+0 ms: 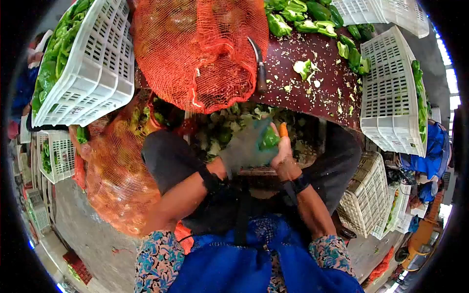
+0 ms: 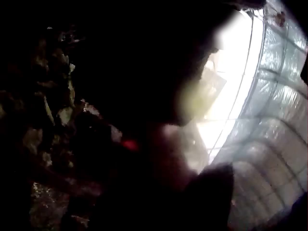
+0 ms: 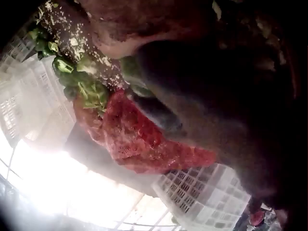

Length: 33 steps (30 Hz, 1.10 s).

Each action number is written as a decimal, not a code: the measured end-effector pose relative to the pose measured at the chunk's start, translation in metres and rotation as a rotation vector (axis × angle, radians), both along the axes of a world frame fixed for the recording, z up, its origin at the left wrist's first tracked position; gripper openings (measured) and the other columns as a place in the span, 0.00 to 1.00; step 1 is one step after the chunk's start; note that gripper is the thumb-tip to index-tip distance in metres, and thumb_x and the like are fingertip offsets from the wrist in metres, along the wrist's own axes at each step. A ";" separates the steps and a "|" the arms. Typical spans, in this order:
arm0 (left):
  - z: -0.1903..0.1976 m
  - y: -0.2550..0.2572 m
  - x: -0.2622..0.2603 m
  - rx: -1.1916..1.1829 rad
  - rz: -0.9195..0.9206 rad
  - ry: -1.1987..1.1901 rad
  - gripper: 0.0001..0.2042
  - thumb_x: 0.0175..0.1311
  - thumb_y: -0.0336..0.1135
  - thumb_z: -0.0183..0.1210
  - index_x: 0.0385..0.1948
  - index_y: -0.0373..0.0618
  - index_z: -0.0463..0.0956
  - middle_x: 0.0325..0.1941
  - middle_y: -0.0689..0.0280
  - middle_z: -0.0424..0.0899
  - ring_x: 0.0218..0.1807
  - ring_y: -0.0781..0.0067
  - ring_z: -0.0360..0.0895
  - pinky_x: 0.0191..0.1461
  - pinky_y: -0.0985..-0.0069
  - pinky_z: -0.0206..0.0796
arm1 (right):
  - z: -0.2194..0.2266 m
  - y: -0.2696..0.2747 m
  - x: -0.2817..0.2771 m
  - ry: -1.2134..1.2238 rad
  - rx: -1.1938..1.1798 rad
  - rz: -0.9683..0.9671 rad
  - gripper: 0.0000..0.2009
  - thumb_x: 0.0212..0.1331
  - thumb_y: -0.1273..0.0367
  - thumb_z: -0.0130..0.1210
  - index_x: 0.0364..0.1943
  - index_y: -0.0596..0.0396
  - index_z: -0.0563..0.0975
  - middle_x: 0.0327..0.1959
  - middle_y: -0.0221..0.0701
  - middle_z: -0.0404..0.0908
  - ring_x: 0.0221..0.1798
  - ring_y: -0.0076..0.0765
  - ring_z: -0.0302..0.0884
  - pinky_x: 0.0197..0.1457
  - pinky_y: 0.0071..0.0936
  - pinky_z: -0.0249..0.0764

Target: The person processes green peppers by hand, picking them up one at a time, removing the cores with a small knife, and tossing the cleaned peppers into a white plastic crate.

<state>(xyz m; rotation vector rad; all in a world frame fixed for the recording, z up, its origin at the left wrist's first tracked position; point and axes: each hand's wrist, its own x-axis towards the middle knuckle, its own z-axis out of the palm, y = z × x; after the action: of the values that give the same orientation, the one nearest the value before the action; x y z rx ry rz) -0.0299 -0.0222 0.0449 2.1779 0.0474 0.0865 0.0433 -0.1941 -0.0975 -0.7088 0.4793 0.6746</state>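
Note:
In the head view, a green pepper (image 1: 269,138) is held between the two hands, over the person's lap. The left hand (image 1: 248,149), in a grey glove and blurred by motion, grips its left side. The bare right hand (image 1: 284,154) holds its right side, with a small orange object (image 1: 283,129) at the fingers; what that is cannot be told. In the right wrist view the pepper (image 3: 132,72) shows partly between the bare hand (image 3: 139,24) and the dark glove (image 3: 192,115). The left wrist view is too dark to make out the hand.
A red mesh sack (image 1: 195,58) and a hooked knife (image 1: 261,73) lie on the dark red table (image 1: 293,97), near cut peppers (image 1: 303,68). White crates (image 1: 100,73) of peppers flank it, another (image 1: 391,93) at the right. Green scraps (image 1: 215,132) lie below the hands.

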 end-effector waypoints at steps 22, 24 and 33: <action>-0.003 0.021 0.020 -1.221 -0.047 0.161 0.21 0.67 0.41 0.56 0.58 0.41 0.69 0.47 0.70 0.75 0.46 0.82 0.72 0.49 0.80 0.70 | 0.180 0.040 0.003 -1.378 -0.824 0.602 0.12 0.54 0.78 0.56 0.44 0.62 0.77 0.35 0.37 0.83 0.31 0.32 0.76 0.37 0.28 0.74; 0.003 0.021 0.017 -1.268 -0.045 0.169 0.21 0.67 0.41 0.57 0.57 0.41 0.69 0.46 0.70 0.76 0.47 0.82 0.72 0.49 0.80 0.69 | 0.176 0.041 0.005 -1.495 -0.730 0.550 0.11 0.53 0.79 0.56 0.42 0.62 0.78 0.34 0.37 0.83 0.31 0.31 0.76 0.37 0.29 0.73; -0.015 0.019 0.020 -1.078 0.010 0.103 0.19 0.67 0.42 0.59 0.53 0.39 0.73 0.47 0.70 0.77 0.46 0.83 0.72 0.48 0.80 0.68 | 0.155 0.048 0.014 -1.534 -0.715 0.561 0.11 0.49 0.78 0.55 0.39 0.62 0.79 0.27 0.44 0.79 0.24 0.48 0.72 0.29 0.31 0.71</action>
<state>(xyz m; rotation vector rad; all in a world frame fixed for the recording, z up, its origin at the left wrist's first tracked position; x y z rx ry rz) -0.0100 -0.0032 0.0299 1.1023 0.1295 -0.0444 0.0572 -0.1460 0.0577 -1.8073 -0.9931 0.2754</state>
